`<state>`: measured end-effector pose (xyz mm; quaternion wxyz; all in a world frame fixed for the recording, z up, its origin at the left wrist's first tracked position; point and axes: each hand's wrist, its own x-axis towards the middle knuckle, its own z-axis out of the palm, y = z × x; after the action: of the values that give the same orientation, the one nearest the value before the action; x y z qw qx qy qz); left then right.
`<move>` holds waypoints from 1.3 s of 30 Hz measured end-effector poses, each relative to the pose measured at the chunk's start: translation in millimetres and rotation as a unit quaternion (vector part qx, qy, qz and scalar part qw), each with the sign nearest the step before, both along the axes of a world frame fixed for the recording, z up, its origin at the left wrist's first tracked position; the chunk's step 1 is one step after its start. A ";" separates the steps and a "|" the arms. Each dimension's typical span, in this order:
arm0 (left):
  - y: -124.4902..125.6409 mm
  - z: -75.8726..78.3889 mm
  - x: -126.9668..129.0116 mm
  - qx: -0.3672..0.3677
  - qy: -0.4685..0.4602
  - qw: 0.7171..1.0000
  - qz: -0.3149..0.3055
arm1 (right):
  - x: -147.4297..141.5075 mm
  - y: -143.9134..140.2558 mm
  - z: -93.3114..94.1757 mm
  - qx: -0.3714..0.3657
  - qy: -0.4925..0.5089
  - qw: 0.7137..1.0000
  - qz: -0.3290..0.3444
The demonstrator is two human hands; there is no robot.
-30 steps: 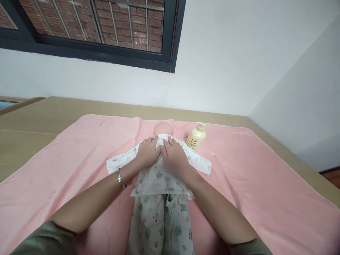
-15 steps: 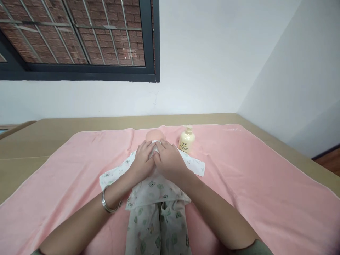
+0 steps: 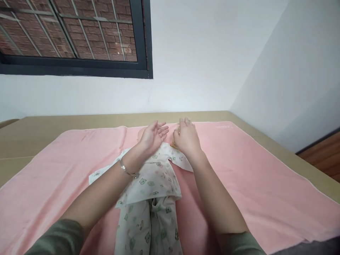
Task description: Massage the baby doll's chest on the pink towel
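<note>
A doll in white pajamas with a small green print [image 3: 148, 180] lies on its back on a pink blanket [image 3: 233, 184]. Its smooth, skin-toned head [image 3: 140, 134] shows only at the edge, behind my left hand [image 3: 154, 136]. That hand is held above the doll's upper body, palm turned up and fingers apart, with nothing visible in it. Just right of the doll's head, my right hand [image 3: 188, 138] is at the top of a pale yellow pump bottle [image 3: 174, 141]. The hand covers most of the bottle, and its pump head is hidden.
Under the blanket lies a tan flat surface [image 3: 66, 122] that meets a white wall [image 3: 191, 71] at the back. A dark-framed window [image 3: 79, 65] with bars is at the upper left. Brown wood [image 3: 324, 152] shows at the far right.
Both hands have lifted off the doll's chest. My left hand has turned palm up, and my right hand has moved right to the pump bottle. The view has shifted slightly right.
</note>
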<state>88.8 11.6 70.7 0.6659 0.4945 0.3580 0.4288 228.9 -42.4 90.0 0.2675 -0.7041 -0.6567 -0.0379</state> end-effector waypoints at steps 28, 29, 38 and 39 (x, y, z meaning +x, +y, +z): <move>-22.8 23.5 -54.9 -0.114 -0.212 0.968 -0.066 | -18.0 35.7 -32.1 -0.005 -0.194 0.979 -0.058; -27.4 24.9 -60.9 -0.106 -0.205 0.971 -0.065 | -19.3 36.3 -31.8 -0.007 -0.198 0.978 -0.061; -48.1 35.5 -84.3 -0.095 -0.187 0.976 -0.051 | -22.5 33.5 -21.0 -0.057 -0.209 0.974 -0.071; -49.5 36.2 -85.1 -0.107 -0.192 0.974 -0.050 | -22.7 32.8 -20.1 -0.064 -0.208 0.974 -0.068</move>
<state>3.7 -37.9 106.9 0.7918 0.3457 0.2422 0.4414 206.2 -9.6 70.0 0.0764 -0.7395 -0.6496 -0.1592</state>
